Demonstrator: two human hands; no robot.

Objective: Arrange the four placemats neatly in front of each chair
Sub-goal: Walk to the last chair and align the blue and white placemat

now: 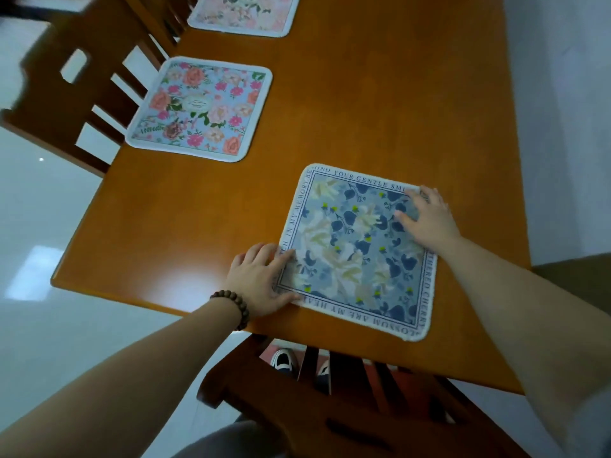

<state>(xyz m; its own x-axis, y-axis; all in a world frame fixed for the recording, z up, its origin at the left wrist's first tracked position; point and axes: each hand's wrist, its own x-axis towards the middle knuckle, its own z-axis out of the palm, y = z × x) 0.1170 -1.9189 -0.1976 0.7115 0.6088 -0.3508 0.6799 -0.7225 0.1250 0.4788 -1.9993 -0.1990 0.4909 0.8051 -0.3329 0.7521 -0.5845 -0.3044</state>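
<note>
A blue-grey floral placemat with a lettered border (350, 256) lies flat on the wooden table (363, 110) near its front edge. My left hand (261, 279) rests flat on the mat's near-left corner, fingers straight, a bead bracelet on the wrist. My right hand (426, 219) presses flat on the mat's far-right corner. A pink-flowered placemat (201, 107) lies at the table's left edge before a chair. A paler pink floral placemat (244, 13) sits further back, cut off by the frame's top.
A wooden chair (76, 90) stands at the left side behind the pink mat. Another chair's back (347, 408) is just below the table's front edge, between me and the table. White glossy floor lies to the left, a wall to the right.
</note>
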